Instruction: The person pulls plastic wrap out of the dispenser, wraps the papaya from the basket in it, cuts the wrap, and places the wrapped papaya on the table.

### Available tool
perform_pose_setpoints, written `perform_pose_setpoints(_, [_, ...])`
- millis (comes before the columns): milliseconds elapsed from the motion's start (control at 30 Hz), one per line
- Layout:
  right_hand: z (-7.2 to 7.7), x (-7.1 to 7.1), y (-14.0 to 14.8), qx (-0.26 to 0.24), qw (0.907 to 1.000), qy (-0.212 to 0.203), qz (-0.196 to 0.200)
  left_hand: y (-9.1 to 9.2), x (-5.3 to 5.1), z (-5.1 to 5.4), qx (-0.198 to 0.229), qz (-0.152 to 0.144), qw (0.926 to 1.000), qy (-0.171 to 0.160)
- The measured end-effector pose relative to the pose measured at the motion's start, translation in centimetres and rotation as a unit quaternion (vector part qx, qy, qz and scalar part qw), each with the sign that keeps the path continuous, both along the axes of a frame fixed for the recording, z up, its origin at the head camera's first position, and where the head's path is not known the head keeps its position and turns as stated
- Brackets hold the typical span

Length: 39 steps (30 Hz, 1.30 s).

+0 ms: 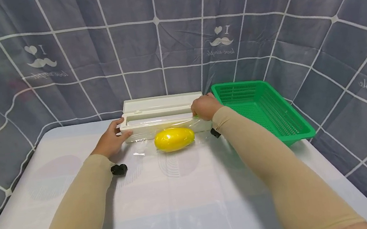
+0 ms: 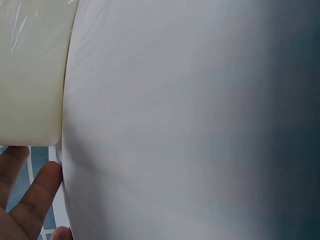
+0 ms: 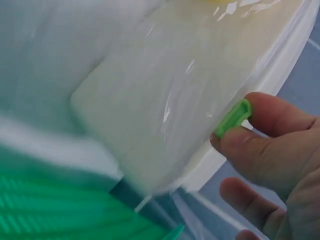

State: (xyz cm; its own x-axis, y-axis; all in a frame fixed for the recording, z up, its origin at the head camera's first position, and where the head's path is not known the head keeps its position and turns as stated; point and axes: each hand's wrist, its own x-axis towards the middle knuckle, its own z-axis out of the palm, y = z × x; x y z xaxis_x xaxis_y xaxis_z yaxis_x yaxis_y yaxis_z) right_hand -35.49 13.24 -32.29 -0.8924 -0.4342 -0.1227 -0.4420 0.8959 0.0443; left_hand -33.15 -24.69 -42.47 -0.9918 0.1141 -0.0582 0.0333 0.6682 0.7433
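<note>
A long white box [image 1: 147,129] with its lid [image 1: 162,101] raised stands at the table's back. My left hand [image 1: 108,141] holds its left end, thumb at the front; in the left wrist view fingers [image 2: 42,192] touch the end of the box [image 2: 30,90]. My right hand [image 1: 205,107] is at the right end, pinching a small green piece [image 3: 234,119] between thumb and finger on the box edge, as the right wrist view shows. Clear film [image 3: 167,100] hangs over the box front, and a shiny yellow oval object [image 1: 174,139] lies before it, film around it.
A green plastic basket [image 1: 296,123] stands at the right, close beside my right forearm. Behind the table [image 1: 168,213] hangs a grey curtain [image 1: 136,47] with white lines, which also runs along both sides.
</note>
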Motion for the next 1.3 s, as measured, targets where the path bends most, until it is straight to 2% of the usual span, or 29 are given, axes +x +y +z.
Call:
perform_pose_setpoints(100, [0.3, 0.0, 0.5, 0.023, 0.9997, 0.001, -0.001, -0.3, 0.2, 0.0, -0.001, 0.001, 1.0000, 0.000])
perform_pose_setpoints(367, [0.9, 0.1, 1.4, 0.046, 0.9989, -0.001, -0.003, -0.2, 0.6, 0.1, 0.003, 0.001, 1.0000, 0.004])
perform_pose_setpoints(700, [1.0, 0.3, 1.4, 0.129, 0.9904, 0.042, 0.030, -0.2, 0.9, 0.2, -0.001, 0.004, 1.0000, 0.002])
perform_pose_setpoints(833, [0.7, 0.2, 1.7, 0.114, 0.9927, 0.033, 0.022, -0.2, 0.7, 0.1, 0.001, 0.002, 1.0000, -0.001])
perform_pose_setpoints(1000, [0.6, 0.1, 2.3, 0.069, 0.9976, -0.003, -0.003, 0.0, 0.4, 0.4, -0.013, -0.003, 0.9999, -0.006])
perform_pose_setpoints(1167, [0.8, 0.5, 3.0, 0.020, 0.9992, -0.028, -0.022, 0.3, 0.4, 1.3, -0.054, -0.012, 0.9984, -0.015])
perform_pose_setpoints(1300, [0.6, 0.6, 3.3, 0.001, 0.9997, -0.018, -0.019, 0.4, 0.5, 1.9, -0.070, -0.015, 0.9973, -0.015])
